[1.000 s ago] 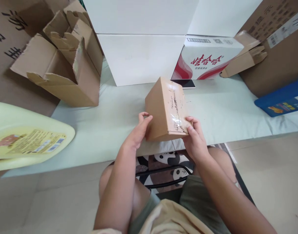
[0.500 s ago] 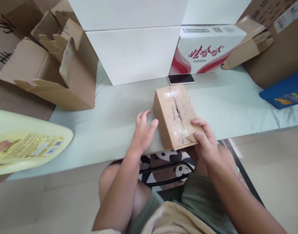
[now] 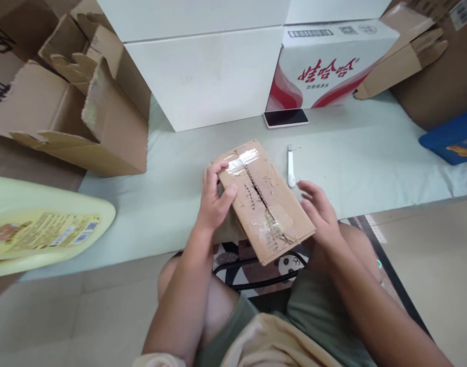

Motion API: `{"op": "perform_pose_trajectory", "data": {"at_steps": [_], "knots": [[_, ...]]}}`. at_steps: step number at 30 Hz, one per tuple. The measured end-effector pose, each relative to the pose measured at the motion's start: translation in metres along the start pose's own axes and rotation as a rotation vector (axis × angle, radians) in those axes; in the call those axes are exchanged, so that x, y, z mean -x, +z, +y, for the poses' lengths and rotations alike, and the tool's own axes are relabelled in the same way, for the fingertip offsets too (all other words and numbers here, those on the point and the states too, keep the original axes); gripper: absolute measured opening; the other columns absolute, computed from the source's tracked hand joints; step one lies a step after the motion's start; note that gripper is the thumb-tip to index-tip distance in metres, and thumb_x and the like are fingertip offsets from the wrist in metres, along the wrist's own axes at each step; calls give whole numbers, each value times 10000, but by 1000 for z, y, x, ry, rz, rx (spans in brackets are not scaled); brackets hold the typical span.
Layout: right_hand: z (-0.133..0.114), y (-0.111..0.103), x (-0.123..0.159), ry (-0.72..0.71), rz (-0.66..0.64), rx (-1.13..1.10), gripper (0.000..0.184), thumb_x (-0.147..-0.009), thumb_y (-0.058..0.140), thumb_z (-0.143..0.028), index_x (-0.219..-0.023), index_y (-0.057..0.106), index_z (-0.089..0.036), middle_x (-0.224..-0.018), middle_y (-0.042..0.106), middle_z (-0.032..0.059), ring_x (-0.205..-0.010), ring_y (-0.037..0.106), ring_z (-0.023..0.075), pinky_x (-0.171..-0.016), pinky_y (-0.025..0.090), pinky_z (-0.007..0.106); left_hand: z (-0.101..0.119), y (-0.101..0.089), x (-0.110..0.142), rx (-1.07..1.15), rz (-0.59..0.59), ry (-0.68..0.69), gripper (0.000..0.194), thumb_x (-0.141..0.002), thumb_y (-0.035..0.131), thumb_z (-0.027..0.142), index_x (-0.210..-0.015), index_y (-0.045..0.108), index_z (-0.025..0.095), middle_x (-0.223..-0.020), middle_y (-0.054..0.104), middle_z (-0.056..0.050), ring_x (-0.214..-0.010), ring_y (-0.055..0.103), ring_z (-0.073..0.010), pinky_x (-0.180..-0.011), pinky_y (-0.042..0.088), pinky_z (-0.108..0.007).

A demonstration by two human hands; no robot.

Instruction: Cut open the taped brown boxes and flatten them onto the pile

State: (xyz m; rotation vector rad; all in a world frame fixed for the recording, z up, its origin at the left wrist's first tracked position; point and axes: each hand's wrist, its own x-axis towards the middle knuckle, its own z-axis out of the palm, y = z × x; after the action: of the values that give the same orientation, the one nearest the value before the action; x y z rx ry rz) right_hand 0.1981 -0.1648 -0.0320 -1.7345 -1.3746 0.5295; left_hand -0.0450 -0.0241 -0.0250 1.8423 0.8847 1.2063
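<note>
A small brown cardboard box [image 3: 269,199] is tilted over the near edge of the bench, its taped top facing up with a dark slit along the seam. My left hand [image 3: 214,196] grips its left corner, thumb on top and fingers round the edge. My right hand [image 3: 320,211] is just off the box's right side, fingers apart and holding nothing. Close beyond its fingertips lies a white utility knife [image 3: 291,168] on the green cloth.
A phone [image 3: 286,118] lies before a white and red carton [image 3: 333,71] and a large white box [image 3: 206,76]. Open cardboard boxes [image 3: 122,122] stand left, behind a pale yellow bottle [image 3: 46,219]. A blue package [image 3: 453,140] is at right.
The box has turned and shifted left and nearer to me. My left hand has taken hold of it, and my right hand has let go. The knife has come into view.
</note>
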Motion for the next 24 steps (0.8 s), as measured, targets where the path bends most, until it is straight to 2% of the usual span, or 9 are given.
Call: {"op": "perform_pose_trajectory", "data": {"at_steps": [4, 6, 9, 11, 15, 17, 19, 21, 24], "knots": [[20, 5, -16, 113, -154, 511, 632, -925, 551, -508, -1498, 570, -242, -1668, 401, 196, -1548, 367, 456, -1196, 373, 661, -1, 4, -1, 0, 17, -15, 426, -899, 593, 362, -1317, 513, 334, -1292, 551, -73, -1257, 537, -294, -1092, 473, -499], [24, 8, -17, 98, -213, 633, 583, -927, 547, -427, -1479, 591, -243, -1661, 434, 172, -1554, 357, 452, -1181, 390, 663, -1, 5, -1, 6, 19, -16, 431, -894, 598, 366, -1316, 515, 333, -1284, 552, -73, -1255, 534, -295, -1095, 468, -505], [24, 9, -17, 46, -134, 627, 452, -947, 523, -386, -1328, 676, -197, -1497, 606, 176, -1436, 516, 377, -1165, 453, 565, 0, 5, 0, 18, 17, -22, 427, -901, 594, 378, -1319, 520, 330, -1276, 545, -75, -1241, 536, -293, -1105, 457, -516], [20, 10, -17, 58, -74, 626, 436, -951, 522, -397, -1306, 682, -200, -1462, 626, 177, -1375, 564, 352, -1143, 477, 524, 1, 6, 1, 38, 13, -30, 423, -913, 587, 398, -1325, 520, 329, -1280, 534, -78, -1243, 532, -292, -1119, 444, -523], [13, 12, -23, 100, -139, 740, 527, -935, 546, -386, -1451, 601, -297, -1620, 500, 138, -1484, 449, 393, -1133, 447, 582, 1, 8, 2, 61, 23, -35, 435, -919, 592, 423, -1337, 512, 330, -1295, 523, -82, -1262, 522, -296, -1148, 418, -532], [11, 10, -26, 82, -140, 725, 462, -935, 527, -379, -1369, 651, -279, -1591, 538, 134, -1471, 459, 385, -1124, 445, 574, 0, 9, 3, 64, 35, -27, 431, -918, 596, 417, -1334, 515, 335, -1298, 524, -82, -1269, 517, -299, -1154, 411, -542], [10, 6, -26, 61, -85, 679, 340, -924, 502, -384, -1147, 707, -229, -1437, 655, 160, -1338, 560, 366, -1060, 479, 531, 0, 10, 3, 65, 39, -21, 425, -916, 598, 411, -1329, 520, 340, -1294, 524, -80, -1263, 522, -298, -1152, 415, -547], [8, -2, -24, 89, -47, 649, 235, -888, 496, -398, -888, 647, -218, -1145, 742, 175, -1096, 641, 340, -924, 511, 474, 1, 10, 3, 61, 34, -15, 427, -914, 602, 408, -1328, 523, 345, -1285, 526, -76, -1251, 531, -293, -1143, 427, -542], [3, -15, -18, 231, -23, 593, 170, -818, 527, -405, -773, 519, -242, -780, 677, 99, -767, 604, 267, -709, 467, 379, 3, 10, 3, 50, 28, -12, 419, -914, 605, 402, -1322, 526, 349, -1266, 539, -70, -1247, 530, -288, -1126, 443, -532]]}}
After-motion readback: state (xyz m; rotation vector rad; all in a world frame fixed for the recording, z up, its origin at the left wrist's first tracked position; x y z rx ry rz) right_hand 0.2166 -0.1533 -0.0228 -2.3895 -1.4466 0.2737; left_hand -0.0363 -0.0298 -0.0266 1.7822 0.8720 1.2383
